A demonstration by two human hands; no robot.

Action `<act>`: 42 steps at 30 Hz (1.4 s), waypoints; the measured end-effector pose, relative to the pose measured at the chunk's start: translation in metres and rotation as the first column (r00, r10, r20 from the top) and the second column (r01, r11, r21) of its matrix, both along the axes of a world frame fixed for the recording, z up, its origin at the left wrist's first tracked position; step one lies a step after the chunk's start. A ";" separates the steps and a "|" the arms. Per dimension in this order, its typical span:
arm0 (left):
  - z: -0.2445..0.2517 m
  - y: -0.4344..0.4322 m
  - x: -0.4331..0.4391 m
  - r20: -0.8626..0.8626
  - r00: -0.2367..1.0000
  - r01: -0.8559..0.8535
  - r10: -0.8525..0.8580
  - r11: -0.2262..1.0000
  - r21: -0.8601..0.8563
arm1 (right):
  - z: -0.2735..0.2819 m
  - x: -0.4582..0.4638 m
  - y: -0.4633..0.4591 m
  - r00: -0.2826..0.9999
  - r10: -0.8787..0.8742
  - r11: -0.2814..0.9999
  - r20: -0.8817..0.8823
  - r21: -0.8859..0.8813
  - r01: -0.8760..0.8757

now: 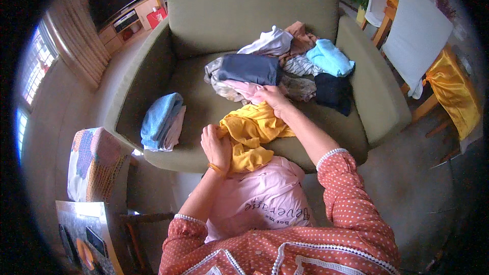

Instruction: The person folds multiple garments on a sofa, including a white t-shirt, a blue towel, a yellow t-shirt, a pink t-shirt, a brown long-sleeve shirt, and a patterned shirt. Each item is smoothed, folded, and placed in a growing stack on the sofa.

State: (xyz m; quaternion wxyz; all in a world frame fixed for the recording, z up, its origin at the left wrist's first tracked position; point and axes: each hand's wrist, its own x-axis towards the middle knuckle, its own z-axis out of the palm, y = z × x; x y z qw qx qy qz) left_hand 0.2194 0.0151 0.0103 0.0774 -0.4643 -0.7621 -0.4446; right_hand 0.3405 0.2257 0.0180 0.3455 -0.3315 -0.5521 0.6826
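A crumpled yellow garment (254, 124) spreads over the front of the sofa seat and down towards my lap. My left hand (216, 147) grips its left edge with bent fingers. Beyond it, my right hand (272, 100) is curled where a light pink cloth (244, 88) meets the yellow fabric; which of the two it pinches is hard to see. Just behind lies a folded dark grey cloth (250, 68) on a patterned greyish garment (215, 74). Across my lap drapes a pink garment (263, 194) bearing printed writing, partly covered by the yellow one.
Folded blue and white cloths (162, 120) stand by the left arm of the green sofa (252, 15). White (269, 42), brown (300, 38), light blue (331, 58) and black clothes (333, 91) lie heaped at right. A phone (97, 241) rests on a surface at lower left.
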 end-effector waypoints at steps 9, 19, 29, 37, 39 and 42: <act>0.004 -0.002 0.002 0.017 1.000 -0.021 0.021 1.000 0.008 | 0.099 0.094 -0.019 0.647 -0.094 0.975 -0.756 -0.202 -0.094; -0.008 -0.004 -0.014 0.118 0.991 -0.072 0.064 0.995 0.063 | 0.088 0.198 0.010 0.583 -0.289 0.951 -0.759 -0.157 0.266; 0.000 -0.004 -0.013 0.121 0.992 -0.041 0.028 0.993 0.107 | 0.079 0.186 0.008 0.875 -0.485 0.750 -0.010 0.509 0.422; 0.008 -0.007 -0.003 -0.030 0.998 -0.053 0.051 0.998 -0.040 | 0.109 0.184 -0.013 0.877 -0.274 0.875 -0.396 0.276 0.397; 0.014 -0.001 0.000 -0.087 0.996 0.028 -0.028 1.000 -0.004 | 0.111 0.186 -0.015 0.920 -0.332 0.812 -0.206 0.433 0.390; 0.007 0.025 -0.020 0.051 0.986 0.149 -0.156 0.981 0.128 | 0.115 0.203 -0.034 0.702 -0.062 0.961 -0.709 0.149 0.234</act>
